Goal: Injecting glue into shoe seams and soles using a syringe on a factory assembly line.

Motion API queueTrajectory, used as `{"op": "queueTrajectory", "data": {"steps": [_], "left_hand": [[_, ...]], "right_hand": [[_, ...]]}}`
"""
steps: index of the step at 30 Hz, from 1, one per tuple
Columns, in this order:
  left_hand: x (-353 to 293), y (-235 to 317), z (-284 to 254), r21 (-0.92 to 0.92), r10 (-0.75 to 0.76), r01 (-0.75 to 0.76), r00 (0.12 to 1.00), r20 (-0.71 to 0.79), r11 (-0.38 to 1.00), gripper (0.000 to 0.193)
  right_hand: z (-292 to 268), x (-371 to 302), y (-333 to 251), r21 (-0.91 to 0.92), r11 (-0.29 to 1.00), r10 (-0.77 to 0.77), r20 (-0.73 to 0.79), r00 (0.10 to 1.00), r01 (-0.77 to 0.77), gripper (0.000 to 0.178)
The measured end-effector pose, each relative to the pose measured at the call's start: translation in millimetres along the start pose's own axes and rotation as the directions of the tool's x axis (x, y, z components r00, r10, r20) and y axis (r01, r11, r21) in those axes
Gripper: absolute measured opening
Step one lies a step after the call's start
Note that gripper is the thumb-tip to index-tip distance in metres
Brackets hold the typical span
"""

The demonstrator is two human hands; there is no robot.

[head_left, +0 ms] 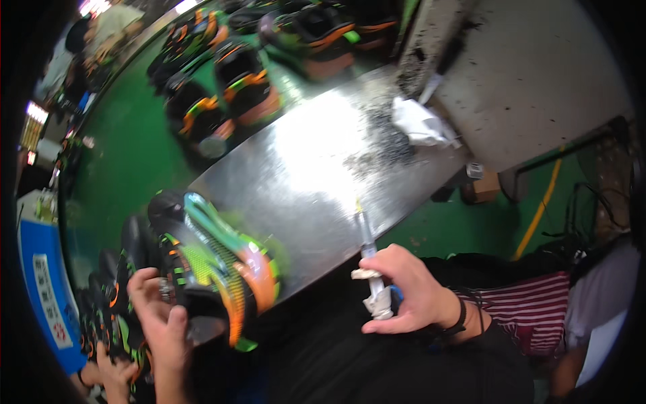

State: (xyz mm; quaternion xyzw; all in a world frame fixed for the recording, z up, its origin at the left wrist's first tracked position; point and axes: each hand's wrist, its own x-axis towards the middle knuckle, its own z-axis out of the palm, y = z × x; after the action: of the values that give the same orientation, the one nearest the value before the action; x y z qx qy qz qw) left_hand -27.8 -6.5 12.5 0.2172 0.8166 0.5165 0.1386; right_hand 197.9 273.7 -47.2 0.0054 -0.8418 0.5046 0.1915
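A bright green, orange and black sports shoe (219,259) is tilted on its side over the near left end of the metal table. My left hand (161,320) grips it by its near end, fingers bent and thumb toward me; part of the grip is hidden. In my right hand (414,286) is a clear syringe (367,239) with a thin yellowish tip pointing away from me. Whitish material is wrapped around its near end. The syringe tip is over the table's near edge, to the right of the shoe and apart from it.
Shiny metal table (269,182) with dark specks; crumpled white paper (422,122) and a dark-handled tool (441,74) lie at its right. Several similar shoes (245,81) stand at the back. At lower left, another person's hand (114,370) is by more shoes. A blue sign (44,269) stands left.
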Motion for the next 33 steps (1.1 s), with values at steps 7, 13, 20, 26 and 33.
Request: {"op": "queueTrajectory", "data": {"steps": [7,13,20,26,33], "left_hand": [[41.3,57.2,-2.9,0.557,0.306,-0.555,0.822,0.479,0.618,0.092],[77.6,76.5,35.9,0.422,0.144,-0.613,0.662,0.735,0.668,0.078],[51.8,70.7,36.0,0.462,0.339,-0.795,0.593,0.73,0.394,0.052],[4.7,30.9,34.5,0.385,0.489,-0.729,0.673,0.555,0.566,0.051],[-7.7,31.9,30.2,0.449,0.493,-0.769,0.638,0.592,0.456,0.035]], "right_hand": [[-20.0,-1.6,9.8,-0.223,0.974,0.009,-0.118,0.993,-0.035,0.076],[-24.1,18.5,17.3,-0.266,0.958,0.087,-0.1,0.991,-0.111,0.072],[-42.8,21.8,2.0,-0.166,0.982,0.092,-0.025,0.995,-0.095,0.066],[-37.8,5.7,-1.1,0.138,0.985,0.093,0.057,0.994,-0.1,0.074],[-1.0,-9.4,-19.2,0.886,0.463,-0.005,0.036,0.999,-0.03,0.084]]}}
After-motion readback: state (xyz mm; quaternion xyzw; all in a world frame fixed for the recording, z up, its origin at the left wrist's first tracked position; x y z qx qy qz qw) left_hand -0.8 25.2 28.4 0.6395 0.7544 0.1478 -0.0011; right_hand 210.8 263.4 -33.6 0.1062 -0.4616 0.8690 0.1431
